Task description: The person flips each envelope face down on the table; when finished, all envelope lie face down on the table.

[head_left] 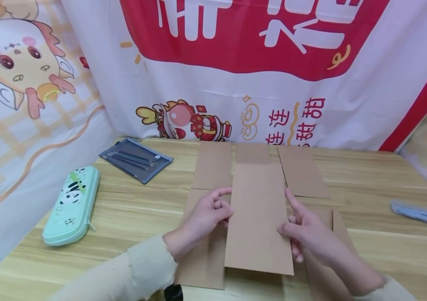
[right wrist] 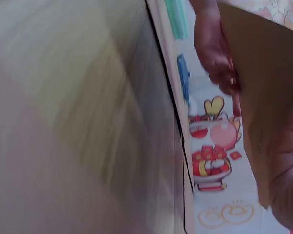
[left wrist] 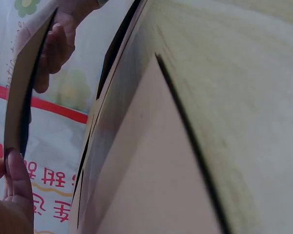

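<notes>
A rectangular brown cardboard piece [head_left: 258, 217] is held up over the table between both hands. My left hand [head_left: 207, 213] pinches its left long edge, with the index finger stretched along that side. On the opposite edge my right hand [head_left: 309, 232] grips it, thumb on the upper face. In the left wrist view the held piece [left wrist: 19, 97] shows nearly edge-on, well off the table. More cardboard pieces lie flat around it: one at back left [head_left: 213, 167], one at back middle [head_left: 252, 153], one at back right [head_left: 303, 171], one at front left [head_left: 202, 263], and others beneath the right forearm.
A mint green panda pencil case [head_left: 72, 205] lies on the wooden table [head_left: 138, 213] at the left. Behind it is a dark blue zip pouch [head_left: 136, 159] with pencils inside. A pale blue slim packet [head_left: 422, 215] lies far right. A printed curtain [head_left: 205, 96] hangs along the back.
</notes>
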Demonstrator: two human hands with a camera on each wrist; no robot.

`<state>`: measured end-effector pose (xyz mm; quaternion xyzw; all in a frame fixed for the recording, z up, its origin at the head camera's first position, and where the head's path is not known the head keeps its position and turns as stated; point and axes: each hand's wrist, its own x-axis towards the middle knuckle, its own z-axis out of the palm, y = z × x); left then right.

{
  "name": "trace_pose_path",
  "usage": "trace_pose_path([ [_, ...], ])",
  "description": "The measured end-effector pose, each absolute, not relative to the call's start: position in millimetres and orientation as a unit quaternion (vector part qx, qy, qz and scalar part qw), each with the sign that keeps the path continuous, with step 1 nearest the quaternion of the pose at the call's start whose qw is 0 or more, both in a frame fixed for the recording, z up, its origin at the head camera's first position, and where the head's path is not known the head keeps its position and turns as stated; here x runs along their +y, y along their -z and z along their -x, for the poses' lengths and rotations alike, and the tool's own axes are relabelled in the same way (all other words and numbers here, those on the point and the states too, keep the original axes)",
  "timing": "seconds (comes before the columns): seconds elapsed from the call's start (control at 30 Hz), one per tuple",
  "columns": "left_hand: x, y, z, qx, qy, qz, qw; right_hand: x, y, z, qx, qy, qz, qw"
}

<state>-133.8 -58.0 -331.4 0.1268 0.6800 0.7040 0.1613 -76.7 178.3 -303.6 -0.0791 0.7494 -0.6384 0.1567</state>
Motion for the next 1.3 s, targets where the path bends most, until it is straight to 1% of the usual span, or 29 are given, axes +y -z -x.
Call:
trace_pose_path([
  [0.17, -62.6, 329.4, 128.8, 0.699, -0.672, -0.137, 0.202, 193.0, 307.8, 80.5, 0.765, 0.598, 0.109, 0.213],
  [0.3, -61.9, 328.0, 125.9, 0.709, -0.652, -0.143, 0.228, 199.4, 312.7, 83.6, 0.769, 0.584, 0.108, 0.237],
  [0.53, -58.9, 330.9, 125.6, 0.737, -0.608, -0.152, 0.254, 201.6, 323.8, 88.1, 0.783, 0.547, 0.103, 0.276],
  [0.77, -59.8, 332.5, 125.9, 0.755, -0.573, -0.14, 0.286, 203.7, 331.4, 93.2, 0.785, 0.534, 0.087, 0.301],
  [0.9, -59.2, 333.5, 126.7, 0.756, -0.565, -0.132, 0.302, 204.5, 334.3, 94.7, 0.788, 0.528, 0.078, 0.307],
  [1.3, -57.5, 337.4, 125.7, 0.767, -0.55, -0.124, 0.308, 201.9, 337.6, 95.6, 0.798, 0.514, 0.055, 0.311],
])
